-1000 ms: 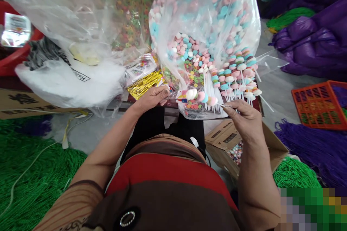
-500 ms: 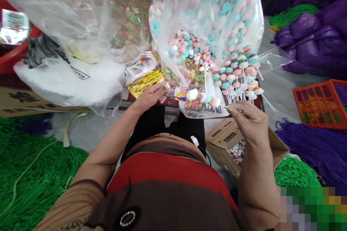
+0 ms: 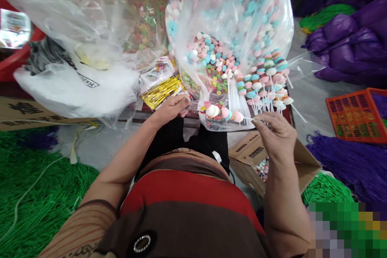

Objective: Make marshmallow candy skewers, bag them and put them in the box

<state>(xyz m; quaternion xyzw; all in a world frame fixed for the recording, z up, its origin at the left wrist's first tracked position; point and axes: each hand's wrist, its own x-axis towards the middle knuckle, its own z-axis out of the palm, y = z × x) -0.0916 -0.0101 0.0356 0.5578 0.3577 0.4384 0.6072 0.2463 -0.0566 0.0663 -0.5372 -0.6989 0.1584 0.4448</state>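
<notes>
My left hand pinches the end of a small clear bag with a coloured print, left of a candy skewer. The skewer lies level, with white, pink and blue candies on it; its tip seems to be at or inside the bag's mouth. My right hand is closed on the skewer's white stick at its right end. Behind my right hand are several finished candy skewers. Gold twist ties lie just beyond my left hand, and bare white sticks stand behind the held skewer.
A large clear bag of pink, white and blue candies fills the back. Ring candies fill another bag at left. An open cardboard box is below right, an orange crate further right. Green strands cover the floor at left.
My right hand and the skewer have shifted slightly left, while my left hand has moved slightly right. The printed bag now covers less of the view beside the white candy.
</notes>
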